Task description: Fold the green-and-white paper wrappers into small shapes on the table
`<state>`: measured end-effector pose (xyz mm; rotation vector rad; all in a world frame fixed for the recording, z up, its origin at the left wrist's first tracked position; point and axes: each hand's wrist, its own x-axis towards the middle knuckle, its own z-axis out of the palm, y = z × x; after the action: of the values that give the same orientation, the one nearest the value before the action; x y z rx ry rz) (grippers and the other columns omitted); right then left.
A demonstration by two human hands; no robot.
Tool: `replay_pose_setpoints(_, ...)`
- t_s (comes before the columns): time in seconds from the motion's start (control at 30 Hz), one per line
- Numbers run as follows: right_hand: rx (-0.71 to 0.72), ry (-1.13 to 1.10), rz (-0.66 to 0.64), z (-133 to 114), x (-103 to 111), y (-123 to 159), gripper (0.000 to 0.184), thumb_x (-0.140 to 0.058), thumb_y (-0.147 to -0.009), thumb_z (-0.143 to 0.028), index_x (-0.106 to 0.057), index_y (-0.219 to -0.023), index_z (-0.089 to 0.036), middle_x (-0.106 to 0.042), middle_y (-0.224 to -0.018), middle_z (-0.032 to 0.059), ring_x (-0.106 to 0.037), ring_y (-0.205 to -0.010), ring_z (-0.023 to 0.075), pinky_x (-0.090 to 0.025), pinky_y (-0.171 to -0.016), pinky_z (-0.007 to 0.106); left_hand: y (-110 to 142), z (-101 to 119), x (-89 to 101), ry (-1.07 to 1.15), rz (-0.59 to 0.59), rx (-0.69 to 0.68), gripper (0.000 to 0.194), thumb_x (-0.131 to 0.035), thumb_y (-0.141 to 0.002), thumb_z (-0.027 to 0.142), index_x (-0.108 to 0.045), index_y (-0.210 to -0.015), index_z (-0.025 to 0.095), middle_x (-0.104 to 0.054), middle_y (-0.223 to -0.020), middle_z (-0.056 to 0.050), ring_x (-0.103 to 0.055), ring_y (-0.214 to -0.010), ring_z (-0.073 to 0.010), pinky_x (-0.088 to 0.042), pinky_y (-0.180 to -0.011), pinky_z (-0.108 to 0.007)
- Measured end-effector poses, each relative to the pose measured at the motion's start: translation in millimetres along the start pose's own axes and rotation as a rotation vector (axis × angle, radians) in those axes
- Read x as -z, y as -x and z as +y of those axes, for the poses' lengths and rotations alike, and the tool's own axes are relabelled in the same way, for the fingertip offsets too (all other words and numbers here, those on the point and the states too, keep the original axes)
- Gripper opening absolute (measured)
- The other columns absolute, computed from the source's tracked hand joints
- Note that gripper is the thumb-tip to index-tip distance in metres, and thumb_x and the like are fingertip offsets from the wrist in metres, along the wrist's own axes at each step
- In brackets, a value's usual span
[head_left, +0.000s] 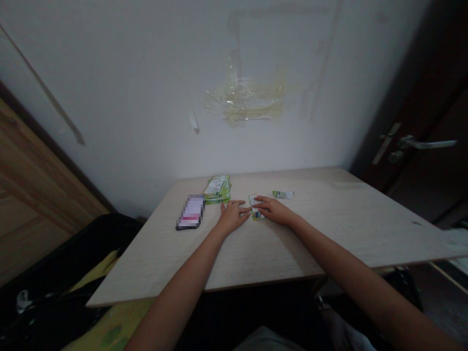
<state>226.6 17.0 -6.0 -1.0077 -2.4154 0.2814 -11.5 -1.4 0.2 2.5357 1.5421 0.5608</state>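
A small green-and-white printed packet [258, 214] lies flat on the pale wooden table [310, 243]. My right hand [273, 209] rests over its right part, fingers stretched out and pressing on it. My left hand [234, 215] lies on the table at the packet's left edge, fingers spread, with a fingertip at or very near that edge. Behind my left hand sits a pile of similar green-and-white packets [218, 189]. A narrow green-and-white folded piece [283, 194] lies alone beyond my right hand.
A phone [191, 212], its screen blurred out, lies left of the pile. The table meets a white wall [146, 97] with old tape marks [252, 100]. At right is a dark door with a metal handle [427, 144]. A black bag [106, 234] stands off the left edge.
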Motion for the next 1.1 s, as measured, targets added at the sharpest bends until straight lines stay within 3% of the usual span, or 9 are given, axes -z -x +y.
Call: replay_pose_setpoints(1.1, 0.005, 0.013, 0.011, -1.4, -0.7, 0.2, 0.034, -0.051, -0.098, -0.029, -0.070, -0.125, -0.024, -0.055, -0.146, 0.0101, -0.051, -0.136, 0.0267, -0.041, -0.114, 0.045, -0.7, -2.8, -2.1, 0.002, -0.014, 0.026, 0.031, -0.053, -0.096, 0.048, -0.071, -0.121, 0.042, -0.059, -0.142, -0.001, -0.044, -0.133, -0.0295, -0.022, -0.115, -0.063)
